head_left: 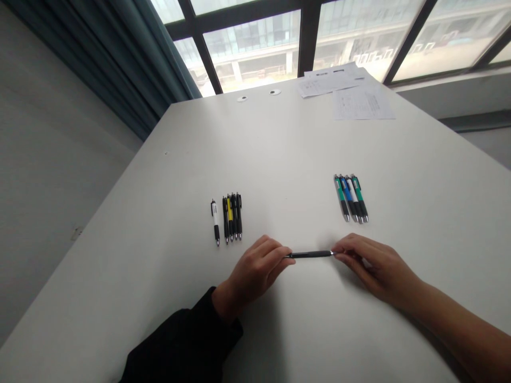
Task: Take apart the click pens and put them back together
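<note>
A black pen [311,255] lies level between my two hands, just over the white table. My left hand [259,266] pinches its left end, and my right hand [371,263] pinches the silver tip at its right end. Beyond my left hand lies a row of several pens, mostly black with one yellow pen [230,213] among them. A white pen with a black grip [215,221] sits slightly apart at that row's left. Past my right hand, several green, blue and white pens [351,198] rest side by side.
The white table [279,143] reaches to a window. Printed papers [363,101] lie at its far right. Two cable-hole covers [275,92] are set near the far edge. A blue-grey curtain [120,58] hangs at the left beside the wall.
</note>
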Demonstrator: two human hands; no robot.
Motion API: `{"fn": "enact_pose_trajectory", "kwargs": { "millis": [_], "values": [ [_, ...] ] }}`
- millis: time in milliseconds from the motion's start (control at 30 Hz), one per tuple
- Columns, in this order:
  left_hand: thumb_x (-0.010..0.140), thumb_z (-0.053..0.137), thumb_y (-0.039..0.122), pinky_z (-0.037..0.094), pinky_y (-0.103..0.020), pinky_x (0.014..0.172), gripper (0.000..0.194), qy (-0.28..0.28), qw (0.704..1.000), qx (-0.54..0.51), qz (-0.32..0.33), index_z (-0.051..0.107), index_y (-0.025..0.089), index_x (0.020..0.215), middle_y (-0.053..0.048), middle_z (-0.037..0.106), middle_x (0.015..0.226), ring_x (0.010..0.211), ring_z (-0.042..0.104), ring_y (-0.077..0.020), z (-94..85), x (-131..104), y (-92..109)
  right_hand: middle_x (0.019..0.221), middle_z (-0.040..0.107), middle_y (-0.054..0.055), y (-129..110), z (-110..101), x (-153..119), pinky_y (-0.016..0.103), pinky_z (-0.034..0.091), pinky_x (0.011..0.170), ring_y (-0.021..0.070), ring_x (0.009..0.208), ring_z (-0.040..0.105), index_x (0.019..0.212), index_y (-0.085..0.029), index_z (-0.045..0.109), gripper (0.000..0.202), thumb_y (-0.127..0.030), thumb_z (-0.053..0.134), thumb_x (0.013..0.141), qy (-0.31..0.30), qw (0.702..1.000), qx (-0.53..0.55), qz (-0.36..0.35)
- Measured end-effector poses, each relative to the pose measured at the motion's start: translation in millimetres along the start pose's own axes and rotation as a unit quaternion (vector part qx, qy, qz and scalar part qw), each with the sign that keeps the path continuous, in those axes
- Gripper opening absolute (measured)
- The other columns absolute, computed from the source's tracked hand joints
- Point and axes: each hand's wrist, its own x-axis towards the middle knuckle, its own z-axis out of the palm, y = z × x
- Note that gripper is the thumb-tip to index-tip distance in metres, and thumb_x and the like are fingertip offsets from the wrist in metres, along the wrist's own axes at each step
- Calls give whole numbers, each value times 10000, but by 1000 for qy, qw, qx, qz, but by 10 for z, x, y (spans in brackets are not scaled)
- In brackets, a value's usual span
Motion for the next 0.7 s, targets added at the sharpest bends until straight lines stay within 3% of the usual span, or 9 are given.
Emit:
{"fn": "enact_pose_trajectory", "kwargs": {
  "millis": [400, 533, 633, 700],
  "values": [
    [1020, 514, 253, 462, -214, 645, 264, -41, 973, -155, -169, 708, 130, 890, -40, 709, 756, 673, 633, -125, 13, 20, 90, 977, 650, 82, -7, 7, -1, 241, 505, 702, 154, 823, 632, 1177, -185, 547, 264, -46, 550, 953, 51, 995, -43, -81],
    [982, 595, 263, 475, -223, 673, 189, -23, 973, -160, -163, 714, 131, 916, -48, 709, 797, 720, 643, -136, 15, 23, 80, 848, 639, 53, -34, 4, 11, 252, 479, 635, 155, 710, 606, 1035, -187, 583, 109, -120, 511, 988, 26, 996, -49, -64],
    [954, 648, 270, 488, -235, 682, 158, 12, 976, -159, -146, 721, 130, 955, -64, 699, 838, 745, 641, -146, 21, 21, 70, 706, 577, 9, -37, 9, 4, 250, 434, 569, 142, 603, 549, 863, -207, 563, 196, -162, 454, 1020, 3, 998, -43, -42],
    [941, 671, 265, 494, -238, 678, 149, 32, 977, -154, -146, 725, 129, 970, -70, 696, 851, 747, 639, -147, 24, 20, 70, 743, 592, 13, -32, 12, -8, 247, 445, 584, 140, 623, 562, 925, -204, 580, 156, -195, 461, 1025, -5, 1000, -17, -21]
  ]
}}
